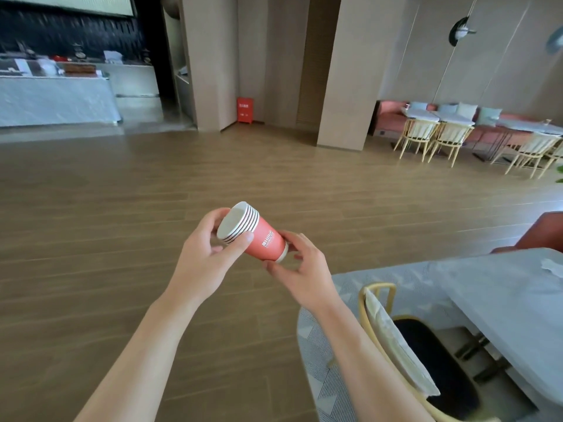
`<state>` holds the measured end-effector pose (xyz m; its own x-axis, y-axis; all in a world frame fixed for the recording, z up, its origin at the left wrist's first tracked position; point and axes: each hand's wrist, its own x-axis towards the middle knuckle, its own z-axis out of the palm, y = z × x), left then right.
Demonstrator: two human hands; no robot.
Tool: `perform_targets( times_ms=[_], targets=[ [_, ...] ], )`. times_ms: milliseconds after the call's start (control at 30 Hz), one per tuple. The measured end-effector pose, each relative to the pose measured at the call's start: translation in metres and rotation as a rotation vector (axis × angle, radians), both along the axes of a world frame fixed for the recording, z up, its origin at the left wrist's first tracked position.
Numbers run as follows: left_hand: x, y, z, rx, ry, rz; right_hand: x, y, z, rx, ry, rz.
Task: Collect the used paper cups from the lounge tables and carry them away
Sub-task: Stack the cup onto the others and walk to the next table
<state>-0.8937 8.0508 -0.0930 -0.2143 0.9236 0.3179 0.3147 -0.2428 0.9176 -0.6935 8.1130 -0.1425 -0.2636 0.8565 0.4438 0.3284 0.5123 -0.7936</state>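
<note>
A big room has a brown wood floor [152, 208]. A gray tabletop [502, 287] is at the right, with one chair [396, 345] beside it. Both hands hold one stack of red paper cups [253, 233], about six, above the floor: left hand [210, 245] grips the rims, right hand [304, 263] grips the bottom.

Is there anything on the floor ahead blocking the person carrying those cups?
Nothing visible. Both hands, left hand and right hand, hold the stack of red paper cups over open wooden floor; the chair stands off right.
</note>
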Motion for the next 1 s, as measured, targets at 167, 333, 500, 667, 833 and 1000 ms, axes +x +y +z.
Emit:
perform_targets(
  times_ms=[167,333,500,667,833,1000],
  targets=[
    [0.045,0.046,-0.002,0.005,0.056,-0.069,0.046,0.035,-0.005,-0.007,0.034,-0.041],
    [0.084,0.092,-0.003,0.009,0.064,-0.151,0.087,0.062,-0.006,-0.003,0.062,-0.119],
    [0.121,0.137,-0.01,-0.001,0.044,-0.258,0.125,0.083,-0.014,-0.022,0.056,-0.221],
    [0.141,0.185,-0.019,-0.007,0.014,-0.363,0.148,0.113,-0.016,-0.043,0.039,-0.309],
    [0.14,0.246,-0.02,-0.002,-0.006,-0.423,0.145,0.16,-0.019,-0.039,0.024,-0.383],
    [0.12,0.317,-0.028,0.008,-0.024,-0.465,0.125,0.223,-0.024,-0.032,0.0,-0.438]
  ],
)
